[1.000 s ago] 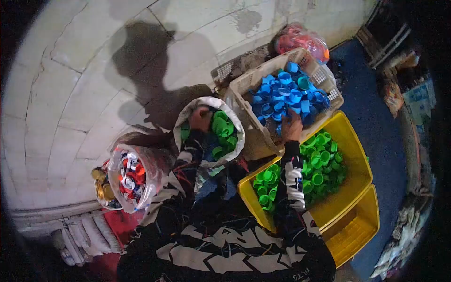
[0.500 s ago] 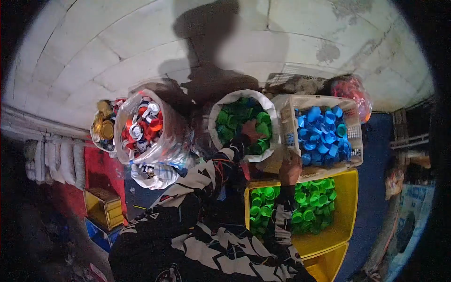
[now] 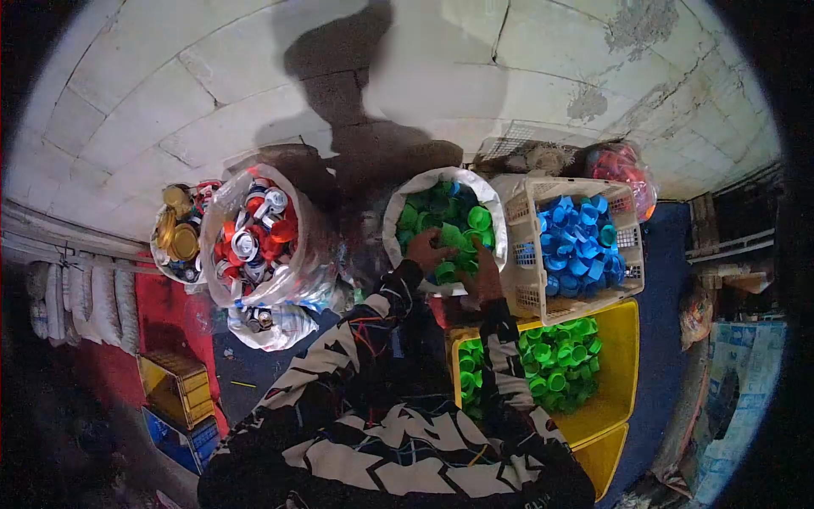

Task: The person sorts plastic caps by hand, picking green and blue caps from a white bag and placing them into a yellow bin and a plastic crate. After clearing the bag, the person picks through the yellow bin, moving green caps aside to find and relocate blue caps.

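Both hands are at the white sack (image 3: 395,222) of dark green caps (image 3: 479,219). My left hand (image 3: 426,248) is over the caps at the sack's front left, fingers bent around or against a green cap. Opposite it, my right hand (image 3: 485,276) reaches over the front right rim, its fingertips near the same caps; whether it holds one is too small to tell. To the right stands a cream crate (image 3: 547,316) of blue caps (image 3: 581,246). In front of that, a yellow bin (image 3: 623,373) holds bright green caps (image 3: 555,360), partly hidden by my right sleeve.
A clear bag (image 3: 305,246) of red and white lids and a sack of gold lids (image 3: 182,242) stand left. A smaller white bag (image 3: 271,331) lies before them. Yellow (image 3: 195,394) and blue (image 3: 191,441) crates are lower left. A pale wall (image 3: 441,85) runs behind.
My right hand has moved from the cream crate's front edge to the sack of dark green caps. My left hand has risen from deeper in that sack. The view has shifted slightly.
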A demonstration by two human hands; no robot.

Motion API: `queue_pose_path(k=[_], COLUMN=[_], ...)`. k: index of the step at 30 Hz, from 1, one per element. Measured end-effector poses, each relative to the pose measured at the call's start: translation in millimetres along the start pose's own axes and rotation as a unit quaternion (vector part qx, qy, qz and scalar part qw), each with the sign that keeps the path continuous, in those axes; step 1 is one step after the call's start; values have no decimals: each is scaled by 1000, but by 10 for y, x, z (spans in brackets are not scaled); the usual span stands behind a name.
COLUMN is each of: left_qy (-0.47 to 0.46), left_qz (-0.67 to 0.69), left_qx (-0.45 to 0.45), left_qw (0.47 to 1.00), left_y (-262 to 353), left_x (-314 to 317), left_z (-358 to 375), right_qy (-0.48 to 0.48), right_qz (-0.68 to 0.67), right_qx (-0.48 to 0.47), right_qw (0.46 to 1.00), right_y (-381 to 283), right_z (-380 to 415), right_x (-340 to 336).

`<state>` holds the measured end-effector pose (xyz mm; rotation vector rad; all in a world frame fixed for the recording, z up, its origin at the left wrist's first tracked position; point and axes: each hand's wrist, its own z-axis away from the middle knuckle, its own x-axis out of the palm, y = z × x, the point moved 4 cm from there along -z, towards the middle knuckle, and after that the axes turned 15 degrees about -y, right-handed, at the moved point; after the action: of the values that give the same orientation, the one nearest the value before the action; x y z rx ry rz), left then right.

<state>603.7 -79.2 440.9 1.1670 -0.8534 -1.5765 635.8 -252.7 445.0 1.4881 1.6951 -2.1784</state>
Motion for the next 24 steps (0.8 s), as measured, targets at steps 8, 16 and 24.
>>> queue_pose_path(k=[8,16,24], left_qy=[30,84,78], left_qz=[70,-33,-38], left_qx=[50,37,48], left_qw=[996,995,995], left_y=[-442,-375,-145], left_x=[-112,-312,-368], left_z=[73,240,284], right_qy=[-92,-53,-83], right_qz=[-144,-96,-109], right_qx=[2,-30,2], right_qw=[985,994,990], right_y=[-293,-526,-17], right_z=[-462,-646,-626], right_x=[136,201,512])
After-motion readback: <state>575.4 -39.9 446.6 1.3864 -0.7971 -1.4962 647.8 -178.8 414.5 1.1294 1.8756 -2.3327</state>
